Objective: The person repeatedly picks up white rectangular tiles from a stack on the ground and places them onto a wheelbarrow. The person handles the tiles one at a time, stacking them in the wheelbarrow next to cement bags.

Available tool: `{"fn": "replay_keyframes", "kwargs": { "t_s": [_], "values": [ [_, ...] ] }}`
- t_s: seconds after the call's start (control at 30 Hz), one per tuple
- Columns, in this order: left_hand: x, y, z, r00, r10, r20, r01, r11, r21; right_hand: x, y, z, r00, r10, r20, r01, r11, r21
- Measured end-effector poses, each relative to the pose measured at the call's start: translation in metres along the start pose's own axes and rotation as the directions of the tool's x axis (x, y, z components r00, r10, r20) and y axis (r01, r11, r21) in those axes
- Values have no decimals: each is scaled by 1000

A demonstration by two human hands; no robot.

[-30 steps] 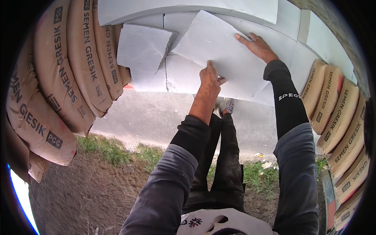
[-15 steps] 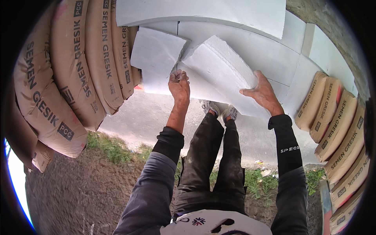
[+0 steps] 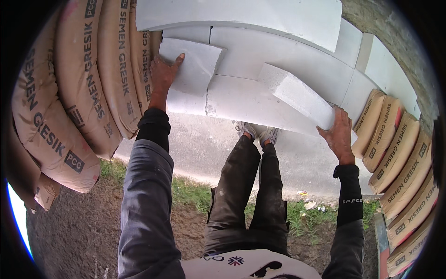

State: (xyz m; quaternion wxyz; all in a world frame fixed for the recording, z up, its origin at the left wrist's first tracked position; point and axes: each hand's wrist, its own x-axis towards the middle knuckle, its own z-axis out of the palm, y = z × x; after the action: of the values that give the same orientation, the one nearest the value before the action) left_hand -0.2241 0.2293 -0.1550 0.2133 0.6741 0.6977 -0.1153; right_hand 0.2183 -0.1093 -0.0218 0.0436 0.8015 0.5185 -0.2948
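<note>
My left hand (image 3: pixel 163 76) grips the left edge of a cut piece of white lightweight concrete block (image 3: pixel 193 60), its thumb on the top face and its other fingers mostly hidden along the side. That piece lies on a layer of white blocks (image 3: pixel 237 90). My right hand (image 3: pixel 339 132) is closed around the near right end of a second white block piece (image 3: pixel 302 97), which sits at a slant on the same layer, its rough edge facing up. A gap separates the two pieces.
A long white block (image 3: pixel 241 14) lies across the far side of the stack. Brown cement bags (image 3: pixel 74 107) are piled at the left, and more bags (image 3: pixel 404 158) at the right. A concrete strip (image 3: pixel 200 149) runs under my feet, with grass (image 3: pixel 190 195) and soil nearer.
My left hand has moved from the left piece's near right corner to its left edge. My right hand has shifted right with the other block piece, widening the gap between them.
</note>
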Motion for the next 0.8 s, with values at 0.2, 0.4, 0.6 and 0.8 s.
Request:
{"fn": "replay_keyframes", "kwargs": {
  "t_s": [0.2, 0.4, 0.6, 0.8],
  "values": [
    [-92, -35, 52, 995, -16, -102, -14, 958, -285, -2, -4, 11, 1000, -20, 13, 21, 999, -35],
    [-57, 12, 19, 933, 356, -49, -354, 934, 52, -8, -2, 18, 999, -29, 19, 30, 999, -40],
    [8, 52, -8, 831, 268, 487, -337, 940, 58, -5, -5, 22, 999, -37, 16, 37, 999, -3],
    [3, 54, 4, 798, 283, 533, -334, 943, 0, -5, -3, 20, 999, -7, 31, 7, 1000, -5]
  ]
}}
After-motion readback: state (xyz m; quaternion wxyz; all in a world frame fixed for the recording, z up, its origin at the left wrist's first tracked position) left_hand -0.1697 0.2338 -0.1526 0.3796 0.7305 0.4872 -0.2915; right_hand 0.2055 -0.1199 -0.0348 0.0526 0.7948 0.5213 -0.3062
